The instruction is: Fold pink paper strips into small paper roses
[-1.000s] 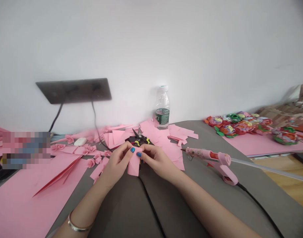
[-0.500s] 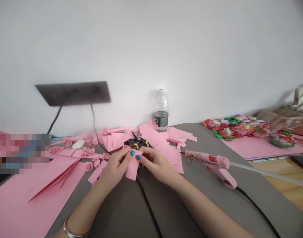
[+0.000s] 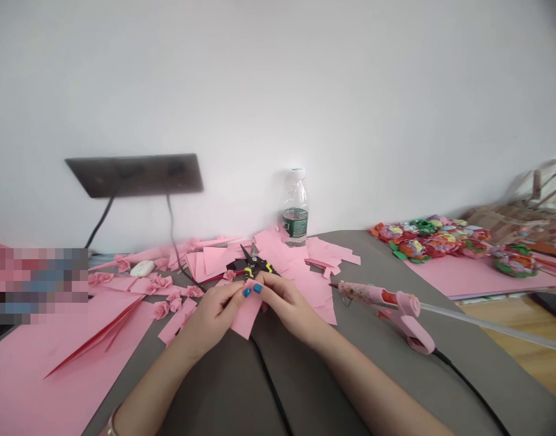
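Observation:
Between both hands is a small rectangular piece of pink paper (image 3: pixel 247 320), pinched along its upper edge and hanging down towards me. My left hand (image 3: pixel 221 309) grips its upper left, thumb on the near face. My right hand (image 3: pixel 282 301) closes on the upper right, its thumb almost touching the left one; the fingertips behind the paper are hidden. Just beyond the hands lie scissors (image 3: pixel 254 261) with black and yellow handles, partly covered by the fingers. Loose pink paper pieces (image 3: pixel 312 284) spread around them, and small pink paper flowers (image 3: pixel 174 300) lie to the left.
A pink glue gun (image 3: pixel 380 298) with a clear glue stick and black cord lies to the right. A plastic bottle (image 3: pixel 295 221) stands by the wall. Colourful paper flowers (image 3: pixel 441 239) sit at the right, large pink sheets (image 3: pixel 78 363) at the left. A black cable (image 3: pixel 271 384) runs towards me.
My thumbs have drawn closer together at the paper's top edge, and the paper has tilted slightly. The whole view has shifted a little, with things on the table appearing slightly lower.

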The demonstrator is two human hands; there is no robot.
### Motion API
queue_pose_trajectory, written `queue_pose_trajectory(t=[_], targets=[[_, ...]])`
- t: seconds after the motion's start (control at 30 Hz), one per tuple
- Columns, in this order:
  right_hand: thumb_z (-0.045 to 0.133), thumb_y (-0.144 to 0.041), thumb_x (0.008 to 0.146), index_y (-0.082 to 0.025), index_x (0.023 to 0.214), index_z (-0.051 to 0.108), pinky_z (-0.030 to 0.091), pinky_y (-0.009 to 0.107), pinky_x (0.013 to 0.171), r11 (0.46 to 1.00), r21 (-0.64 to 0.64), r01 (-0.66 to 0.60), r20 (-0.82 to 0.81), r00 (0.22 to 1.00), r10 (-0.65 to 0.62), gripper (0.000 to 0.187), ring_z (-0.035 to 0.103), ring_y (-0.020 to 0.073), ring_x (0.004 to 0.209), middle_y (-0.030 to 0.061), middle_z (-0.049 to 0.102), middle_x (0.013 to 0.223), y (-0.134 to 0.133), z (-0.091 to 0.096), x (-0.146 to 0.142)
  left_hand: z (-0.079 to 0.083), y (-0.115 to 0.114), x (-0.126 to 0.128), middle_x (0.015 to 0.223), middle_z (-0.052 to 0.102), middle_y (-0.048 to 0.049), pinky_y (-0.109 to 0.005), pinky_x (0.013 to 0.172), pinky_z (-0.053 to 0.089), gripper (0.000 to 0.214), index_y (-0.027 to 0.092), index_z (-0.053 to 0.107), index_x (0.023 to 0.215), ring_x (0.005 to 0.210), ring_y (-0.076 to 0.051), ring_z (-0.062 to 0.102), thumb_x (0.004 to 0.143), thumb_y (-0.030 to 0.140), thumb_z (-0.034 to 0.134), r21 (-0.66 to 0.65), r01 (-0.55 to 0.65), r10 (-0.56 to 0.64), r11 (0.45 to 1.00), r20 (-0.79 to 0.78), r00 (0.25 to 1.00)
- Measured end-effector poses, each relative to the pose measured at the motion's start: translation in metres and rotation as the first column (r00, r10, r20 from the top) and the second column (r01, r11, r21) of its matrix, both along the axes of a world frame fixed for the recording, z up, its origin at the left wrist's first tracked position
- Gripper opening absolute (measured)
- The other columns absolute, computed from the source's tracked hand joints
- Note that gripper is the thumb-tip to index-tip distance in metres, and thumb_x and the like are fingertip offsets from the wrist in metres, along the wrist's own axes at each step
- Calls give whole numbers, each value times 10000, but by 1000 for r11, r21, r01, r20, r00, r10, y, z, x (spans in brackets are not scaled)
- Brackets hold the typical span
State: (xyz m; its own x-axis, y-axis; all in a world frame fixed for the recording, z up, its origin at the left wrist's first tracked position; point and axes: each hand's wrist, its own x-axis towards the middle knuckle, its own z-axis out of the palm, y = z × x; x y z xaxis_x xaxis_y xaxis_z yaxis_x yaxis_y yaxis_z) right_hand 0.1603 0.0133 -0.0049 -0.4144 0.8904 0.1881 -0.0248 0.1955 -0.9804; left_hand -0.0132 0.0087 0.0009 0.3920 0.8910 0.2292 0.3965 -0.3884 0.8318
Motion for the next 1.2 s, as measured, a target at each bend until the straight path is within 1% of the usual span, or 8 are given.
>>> queue_pose_trajectory(t=[0.13,0.27,0.43,0.6,0.73,0.9,1.03,1.2], targets=[[445,-508,954,-201,667,387,287,266,618,995,96,21,26,999,-23,424,329,134,656,-30,345,679,1,-2,0,-2,-2,0,630,410,21,-263,551,312,378,193,460,647,610,-140,375,960,397,407,-57,49,-51,997,-28,998],[431,-484,963,-207,678,388,292,273,616,980,152,125,7,992,-128,401,342,140,651,-26,362,680,1,-5,-1,-2,-1,-1,622,274,42,-268,531,247,389,212,303,631,584,-126,284,954,401,409,-56,43,-44,997,-26,999],[439,-494,951,-214,665,371,303,276,611,974,152,167,-17,986,-166,407,345,143,638,-27,350,664,1,-4,-3,0,-1,-1,632,282,41,-269,534,244,385,213,285,642,592,-126,294,950,404,416,-45,29,-31,999,-44,999],[467,-488,939,-218,653,377,291,279,589,955,128,268,-88,962,-258,404,330,143,618,-32,340,649,1,-5,-5,-1,0,-1,642,269,42,-269,552,233,370,214,264,654,598,-128,283,956,382,397,-44,15,-19,999,-77,997],[479,-490,934,-217,648,385,295,278,587,959,118,258,-107,963,-246,407,339,143,615,-31,352,641,2,-6,-5,-1,0,-3,642,259,43,-278,562,222,383,215,260,650,604,-132,275,958,400,393,-51,5,-9,999,-77,997],[498,-525,915,-220,634,381,294,269,559,949,86,304,-131,947,-292,431,307,133,575,-41,333,615,4,-4,-3,-1,-2,-3,663,310,41,-276,584,253,322,216,320,683,622,-136,309,968,361,359,-70,37,-39,997,-35,999],[506,-534,903,-218,643,399,292,256,534,958,34,284,-151,949,-276,424,309,124,558,-42,346,615,5,-2,-1,0,-1,-4,649,285,44,-281,571,226,331,217,289,666,611,-134,281,964,341,360,-27,19,-20,999,-31,999],[565,-559,849,-198,697,481,299,240,533,977,-18,213,-130,968,-214,401,364,114,580,-34,411,649,6,-1,0,-4,1,-6,656,245,48,-275,548,204,338,220,275,664,592,-126,244,961,346,377,-77,-36,42,996,84,996]])
